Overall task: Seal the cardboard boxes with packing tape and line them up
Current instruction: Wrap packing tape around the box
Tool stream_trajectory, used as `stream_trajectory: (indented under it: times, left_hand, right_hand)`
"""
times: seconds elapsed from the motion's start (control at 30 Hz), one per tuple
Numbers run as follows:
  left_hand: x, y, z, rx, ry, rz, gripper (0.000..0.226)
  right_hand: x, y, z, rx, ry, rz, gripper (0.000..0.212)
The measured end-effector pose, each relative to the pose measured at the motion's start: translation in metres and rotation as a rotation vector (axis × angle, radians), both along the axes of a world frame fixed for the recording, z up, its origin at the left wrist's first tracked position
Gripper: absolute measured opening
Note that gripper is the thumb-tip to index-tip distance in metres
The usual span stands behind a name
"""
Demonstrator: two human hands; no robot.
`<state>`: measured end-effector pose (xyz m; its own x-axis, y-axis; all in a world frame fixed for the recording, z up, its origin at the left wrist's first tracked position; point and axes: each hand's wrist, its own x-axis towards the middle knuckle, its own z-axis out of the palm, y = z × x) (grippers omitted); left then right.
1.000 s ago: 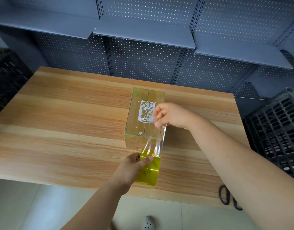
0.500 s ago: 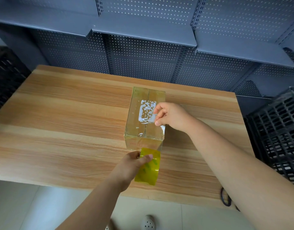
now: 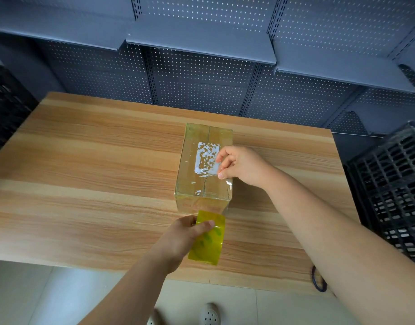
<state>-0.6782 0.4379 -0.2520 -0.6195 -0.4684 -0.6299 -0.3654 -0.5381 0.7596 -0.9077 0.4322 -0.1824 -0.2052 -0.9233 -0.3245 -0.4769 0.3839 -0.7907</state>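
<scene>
The tape roll [image 3: 207,238], gripped by the left hand [image 3: 185,238], now sits closer to the near face of the box [image 3: 192,165] at frame centre, its slack gone, while the right hand [image 3: 241,164] pinches tape at the top's right edge, so this strip seems nearly laid.

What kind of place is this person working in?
Probably a shop stockroom or packing area: dark grey perforated metal shelving behind, a black plastic lattice crate at the right, and a light wooden table bearing the tape-wrapped brown cardboard box.
</scene>
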Motion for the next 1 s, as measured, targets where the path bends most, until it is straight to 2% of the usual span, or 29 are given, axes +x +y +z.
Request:
stream_trajectory:
  times: [0.53,0.67,0.8,1.0]
  left_hand:
    - [-0.0027,-0.0007,-0.0031,0.043,-0.010,0.004,0.046]
    - [-0.0030,-0.0006,-0.0037,0.045,-0.029,0.004,0.035]
    - [-0.0027,0.0003,-0.0033,0.043,-0.025,0.012,0.041]
    - [-0.0033,0.0016,-0.0018,0.047,-0.029,0.021,0.032]
  right_hand:
    - [-0.0023,0.0028,-0.0008,0.005,-0.020,-0.003,0.033]
    - [-0.0007,0.0042,0.0010,0.000,-0.025,-0.002,0.031]
    - [-0.0007,0.0041,0.0015,0.000,-0.001,0.003,0.031]
    - [-0.0010,0.0038,0.0014,0.009,0.015,0.016,0.032]
